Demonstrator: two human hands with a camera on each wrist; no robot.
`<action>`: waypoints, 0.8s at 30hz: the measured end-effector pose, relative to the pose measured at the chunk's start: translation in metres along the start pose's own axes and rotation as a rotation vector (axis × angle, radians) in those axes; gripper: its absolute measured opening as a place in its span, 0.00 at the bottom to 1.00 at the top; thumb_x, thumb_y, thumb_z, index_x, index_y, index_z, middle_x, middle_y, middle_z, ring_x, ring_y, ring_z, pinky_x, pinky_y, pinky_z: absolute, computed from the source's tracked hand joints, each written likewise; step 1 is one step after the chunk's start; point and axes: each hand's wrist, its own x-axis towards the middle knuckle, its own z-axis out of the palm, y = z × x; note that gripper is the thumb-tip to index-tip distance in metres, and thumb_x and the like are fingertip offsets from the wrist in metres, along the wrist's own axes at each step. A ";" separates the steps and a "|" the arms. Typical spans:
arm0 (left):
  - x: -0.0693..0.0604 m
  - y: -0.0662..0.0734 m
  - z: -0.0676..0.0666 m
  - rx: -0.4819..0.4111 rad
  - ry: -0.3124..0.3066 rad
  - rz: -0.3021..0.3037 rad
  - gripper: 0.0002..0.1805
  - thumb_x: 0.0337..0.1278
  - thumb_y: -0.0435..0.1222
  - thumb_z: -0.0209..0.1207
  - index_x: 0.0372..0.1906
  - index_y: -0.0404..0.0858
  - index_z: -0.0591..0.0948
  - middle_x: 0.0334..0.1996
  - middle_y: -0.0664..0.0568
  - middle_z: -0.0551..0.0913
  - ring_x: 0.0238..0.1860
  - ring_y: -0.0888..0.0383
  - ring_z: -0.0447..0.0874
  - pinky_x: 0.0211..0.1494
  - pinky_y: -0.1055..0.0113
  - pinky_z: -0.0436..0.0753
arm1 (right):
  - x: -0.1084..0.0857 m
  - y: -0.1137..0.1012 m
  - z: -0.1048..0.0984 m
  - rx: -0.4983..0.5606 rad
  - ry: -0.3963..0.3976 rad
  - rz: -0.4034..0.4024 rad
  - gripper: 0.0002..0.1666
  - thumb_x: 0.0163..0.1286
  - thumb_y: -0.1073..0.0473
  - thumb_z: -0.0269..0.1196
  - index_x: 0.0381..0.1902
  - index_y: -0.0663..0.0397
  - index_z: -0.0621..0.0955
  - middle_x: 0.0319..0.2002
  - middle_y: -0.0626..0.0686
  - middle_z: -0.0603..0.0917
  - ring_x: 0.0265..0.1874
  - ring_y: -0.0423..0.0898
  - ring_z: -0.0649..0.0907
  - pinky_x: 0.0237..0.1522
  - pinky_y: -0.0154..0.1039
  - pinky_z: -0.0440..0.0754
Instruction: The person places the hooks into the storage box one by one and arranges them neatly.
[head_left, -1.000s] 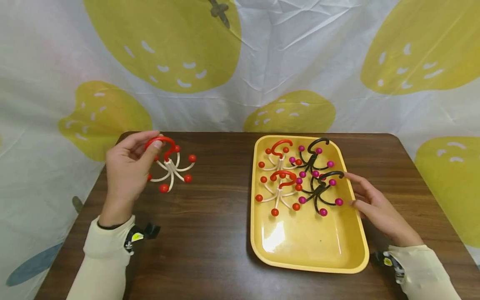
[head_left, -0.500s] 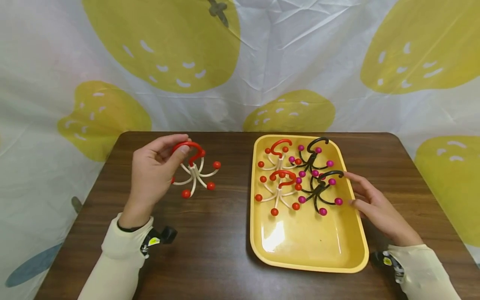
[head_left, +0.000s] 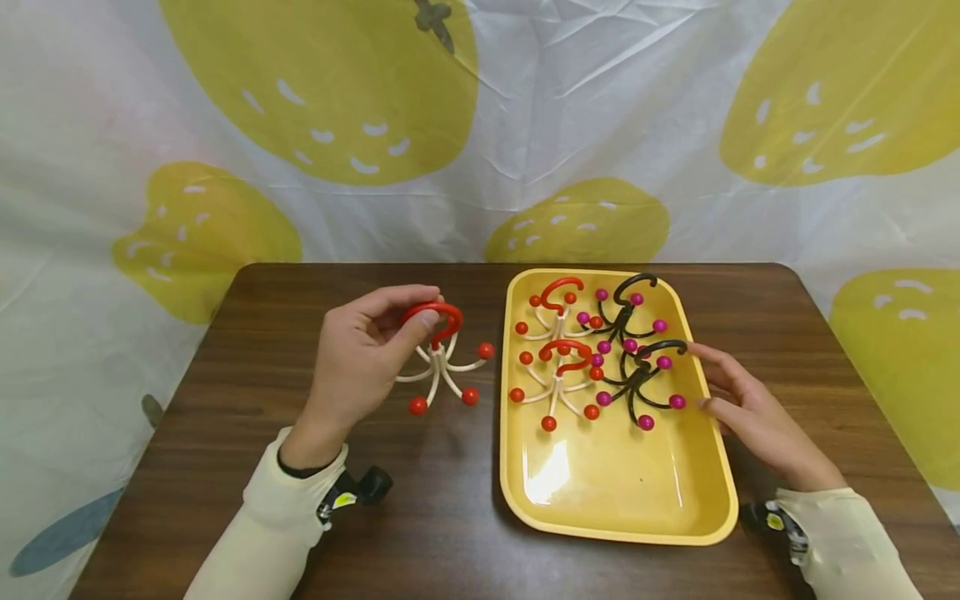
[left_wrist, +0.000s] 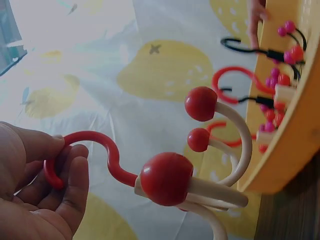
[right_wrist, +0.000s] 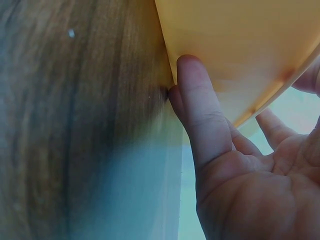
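Observation:
My left hand pinches the curved red hook of a small multi-arm hanger, held above the table just left of the yellow tray. This hanger has white arms tipped with red balls, seen close up in the left wrist view, where the thumb and fingers meet on its hook. My right hand touches the tray's right side, with straight fingers against the outer wall in the right wrist view. Inside the tray lie two red-hooked white hangers and two black hangers with magenta balls.
The hangers occupy the far half of the tray, and its near half shows bare floor. Under everything is a dark wooden table. A white curtain printed with yellow fruit hangs behind the table's far edge.
My left hand has carried the red-hooked hanger rightward and slightly nearer, from the table's left side to beside the tray. My right hand and the tray have stayed in place.

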 end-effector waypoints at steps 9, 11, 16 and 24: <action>-0.013 0.009 0.034 -0.076 -0.117 -0.020 0.14 0.63 0.23 0.69 0.53 0.29 0.88 0.46 0.41 0.92 0.42 0.57 0.92 0.45 0.67 0.91 | 0.000 -0.003 -0.001 -0.022 0.010 0.012 0.42 0.79 0.68 0.56 0.84 0.38 0.59 0.66 0.65 0.75 0.48 0.33 0.87 0.39 0.43 0.92; -0.016 0.009 0.041 -0.078 -0.144 -0.017 0.13 0.64 0.24 0.69 0.52 0.30 0.88 0.45 0.42 0.92 0.41 0.55 0.92 0.44 0.68 0.90 | 0.000 -0.003 -0.001 -0.024 0.011 0.015 0.42 0.79 0.68 0.56 0.84 0.38 0.59 0.67 0.68 0.74 0.49 0.32 0.87 0.39 0.43 0.92; -0.021 0.010 0.061 -0.133 -0.207 -0.021 0.12 0.65 0.25 0.68 0.52 0.28 0.88 0.44 0.42 0.92 0.38 0.48 0.91 0.41 0.69 0.90 | -0.001 -0.003 -0.002 -0.012 0.008 0.014 0.42 0.78 0.69 0.56 0.84 0.39 0.59 0.66 0.67 0.73 0.49 0.32 0.87 0.40 0.43 0.92; -0.028 0.011 0.090 -0.129 -0.287 -0.014 0.10 0.68 0.30 0.68 0.51 0.33 0.89 0.47 0.45 0.92 0.35 0.49 0.91 0.38 0.66 0.90 | -0.001 -0.003 0.000 -0.030 0.004 -0.001 0.42 0.79 0.69 0.56 0.84 0.40 0.58 0.67 0.71 0.73 0.49 0.32 0.87 0.39 0.43 0.92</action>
